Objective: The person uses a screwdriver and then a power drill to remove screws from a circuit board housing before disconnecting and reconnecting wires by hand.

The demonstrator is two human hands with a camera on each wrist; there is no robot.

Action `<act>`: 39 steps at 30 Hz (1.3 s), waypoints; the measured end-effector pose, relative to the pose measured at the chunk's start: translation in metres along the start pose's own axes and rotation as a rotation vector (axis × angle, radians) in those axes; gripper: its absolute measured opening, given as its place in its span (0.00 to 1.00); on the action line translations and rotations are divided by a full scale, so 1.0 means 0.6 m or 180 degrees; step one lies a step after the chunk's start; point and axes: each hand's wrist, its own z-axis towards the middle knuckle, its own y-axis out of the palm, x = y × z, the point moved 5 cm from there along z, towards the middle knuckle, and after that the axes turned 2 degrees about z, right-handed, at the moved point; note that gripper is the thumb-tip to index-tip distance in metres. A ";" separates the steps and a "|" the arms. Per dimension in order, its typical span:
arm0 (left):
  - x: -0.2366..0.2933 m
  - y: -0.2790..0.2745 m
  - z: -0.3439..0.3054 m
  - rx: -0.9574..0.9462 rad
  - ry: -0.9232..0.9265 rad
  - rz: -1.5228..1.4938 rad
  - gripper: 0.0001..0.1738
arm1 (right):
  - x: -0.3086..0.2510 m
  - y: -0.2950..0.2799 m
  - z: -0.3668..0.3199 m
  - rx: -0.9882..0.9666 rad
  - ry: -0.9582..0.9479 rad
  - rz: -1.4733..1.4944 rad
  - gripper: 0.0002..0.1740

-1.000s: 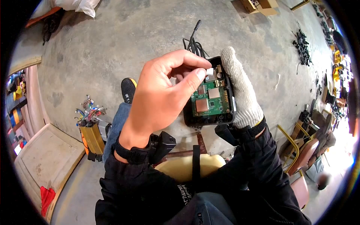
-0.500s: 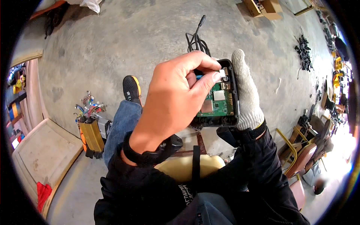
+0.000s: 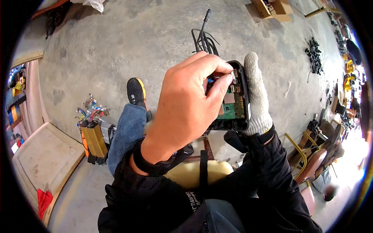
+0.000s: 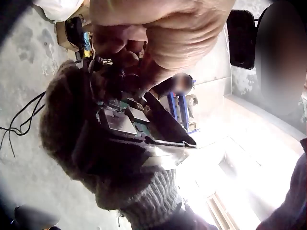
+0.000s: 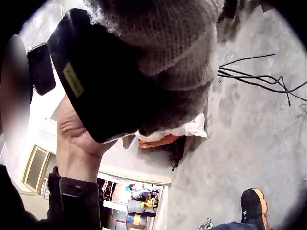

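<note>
A black case point(image 3: 241, 123) with a green circuit board point(image 3: 228, 112) inside lies in the gloved right hand point(image 3: 258, 93), whose thumb runs along the case's right side. The bare left hand point(image 3: 190, 97) pinches a small white connector point(image 3: 232, 73) between thumb and forefinger at the board's upper end, beside small sockets. Coloured wires show under the left hand, which covers much of the case. Black cable point(image 3: 204, 37) extends beyond the case's far end. In the right wrist view, the glove point(image 5: 177, 43) wraps round the closed back of the case point(image 5: 105, 81).
On the concrete floor stand a gold-coloured box with loose wires point(image 3: 94, 141), a cardboard box point(image 3: 274, 9) and a pile of black cables point(image 3: 314, 54). A worn pale panel point(image 3: 50, 163) is at the left, a metal-framed chair point(image 3: 311, 159) at the right.
Both hands and the case have shifted rightward in the head view. The left hand has moved further over the board, its pinching fingertips now closer to the case's upper right edge.
</note>
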 end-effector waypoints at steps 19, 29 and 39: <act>0.000 -0.001 -0.001 0.0118 -0.0211 -0.0200 0.02 | 0.001 -0.004 0.001 0.0256 0.0104 -0.0267 0.24; 0.001 -0.001 0.000 0.0139 -0.0066 -0.0041 0.03 | 0.000 -0.009 -0.002 0.0285 0.0034 -0.0142 0.38; 0.001 0.001 -0.001 0.0151 -0.0074 -0.0026 0.02 | 0.000 -0.007 -0.002 0.0179 0.0120 -0.0033 0.37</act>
